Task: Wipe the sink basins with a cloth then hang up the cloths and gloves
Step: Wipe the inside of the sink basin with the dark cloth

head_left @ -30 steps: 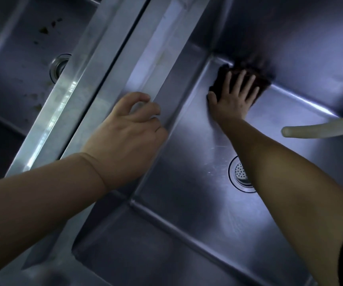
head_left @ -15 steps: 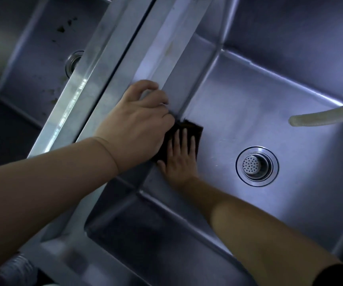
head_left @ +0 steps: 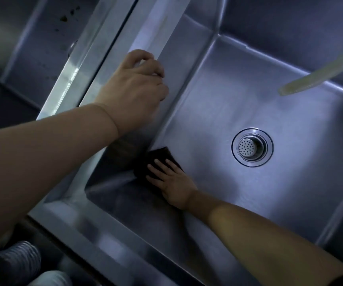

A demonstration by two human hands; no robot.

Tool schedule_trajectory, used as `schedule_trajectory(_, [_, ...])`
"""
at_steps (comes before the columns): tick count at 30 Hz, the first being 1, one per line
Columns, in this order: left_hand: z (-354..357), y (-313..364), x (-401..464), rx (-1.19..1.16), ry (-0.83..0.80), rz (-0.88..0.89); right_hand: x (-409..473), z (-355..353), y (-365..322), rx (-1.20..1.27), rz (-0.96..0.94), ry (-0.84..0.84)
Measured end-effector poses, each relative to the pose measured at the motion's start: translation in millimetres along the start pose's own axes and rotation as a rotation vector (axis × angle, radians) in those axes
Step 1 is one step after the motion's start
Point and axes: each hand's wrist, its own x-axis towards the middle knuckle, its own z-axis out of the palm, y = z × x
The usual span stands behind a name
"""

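A dark cloth (head_left: 158,156) lies on the floor of the right steel sink basin (head_left: 249,96), in the near left corner against the left wall. My right hand (head_left: 172,180) presses flat on the cloth with straight fingers. My left hand (head_left: 133,89) rests on the steel divider rim (head_left: 145,23) between the two basins, its fingers curled over the rim's edge. A second basin (head_left: 28,48) with dark specks on it lies to the left. No gloves are in view.
A round perforated drain strainer (head_left: 252,147) sits in the right basin's floor. A pale hose end (head_left: 319,75) hangs over the basin from the upper right. A ribbed grey pipe (head_left: 15,259) shows below the sink's front rim at the lower left.
My right hand has dragged the cloth from the far left corner of the basin along the left wall to the near left corner. My left hand has stayed on the divider rim.
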Motion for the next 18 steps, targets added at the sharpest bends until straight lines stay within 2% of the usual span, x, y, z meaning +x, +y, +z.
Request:
schedule_trajectory(7, [-5.7, 7.2, -2.0, 0.086, 0.013, 0.046, -127.4, 4.1, 15.2, -0.064, 0.023, -0.037])
schedule_trajectory(12, [-9.9, 19.7, -5.3, 0.108, 0.081, 0.230, -242.1, 17.6, 28.0, -0.187, 0.095, -0.103])
schedule_trajectory(15, [1.8, 46.2, -8.6, -0.001, -0.031, 0.245, -266.9, 20.7, 31.5, -0.218, 0.124, -0.080])
schedule_trajectory(18, [25.8, 78.9, -13.4, -0.097, -0.294, 0.140, -246.4, 17.6, 33.2, -0.190, 0.153, -0.049])
